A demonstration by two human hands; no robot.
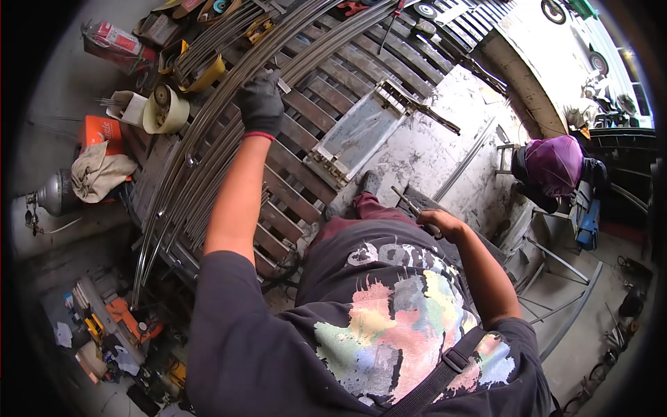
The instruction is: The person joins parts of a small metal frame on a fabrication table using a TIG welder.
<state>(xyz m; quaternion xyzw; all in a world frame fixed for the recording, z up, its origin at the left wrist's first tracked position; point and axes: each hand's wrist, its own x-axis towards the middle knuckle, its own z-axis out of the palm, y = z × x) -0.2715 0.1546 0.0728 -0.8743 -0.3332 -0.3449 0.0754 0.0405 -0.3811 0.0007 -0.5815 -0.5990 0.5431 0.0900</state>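
My left hand [262, 105], in a dark glove with a red cuff, is held over long bent metal rods [208, 115] on a slatted metal bench [326, 94]. Its fingers are curled, and a small pale metal piece [283, 86] sticks out beside them. My bare right hand [443, 224], near my waist, is wrapped round what looks like a welding torch [408, 202], whose narrow tip points up and left. Part of the handle is hidden by the fingers. A grey metal plate [358, 135] with a hinged-looking edge lies to the right of the slats.
Yellow bins [203, 73], a white tub [167, 110] and a red box [114, 38] stand beyond the rods. A gas cylinder [54, 192] is at left. To the right, a person in a purple head covering [554, 165] is close to a metal frame [563, 267].
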